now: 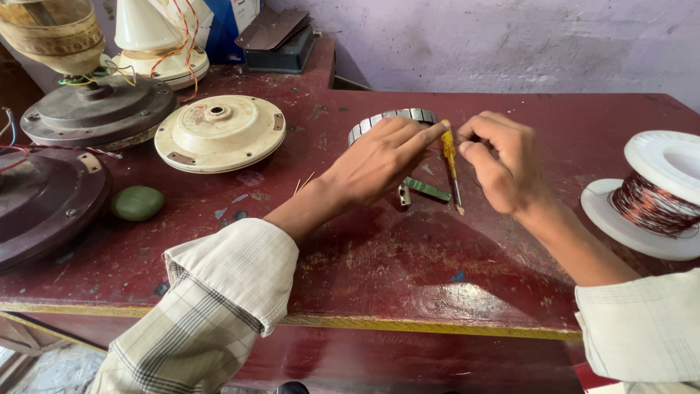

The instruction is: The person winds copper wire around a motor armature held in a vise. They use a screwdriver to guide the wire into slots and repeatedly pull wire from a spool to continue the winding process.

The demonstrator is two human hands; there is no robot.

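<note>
A round metal stator ring (408, 115) with slotted sides lies on the dark red table (379, 255), mostly hidden behind my left hand (379, 160). That hand rests over the ring with its index finger stretched toward a yellow-handled screwdriver (450, 157). My right hand (503, 160) is curled beside the screwdriver's handle, its thumb and fingers pinched together; whether it grips the tool or a thin wire I cannot tell. A green strip (426, 190) and a small metal piece lie under my left hand.
A white spool of copper wire (652, 197) stands at the right. A cream fan motor cover (219, 133), a dark cover (95, 111), a brown housing (44, 201) and a green oval lump (138, 203) sit at the left. Boxes stand at the back.
</note>
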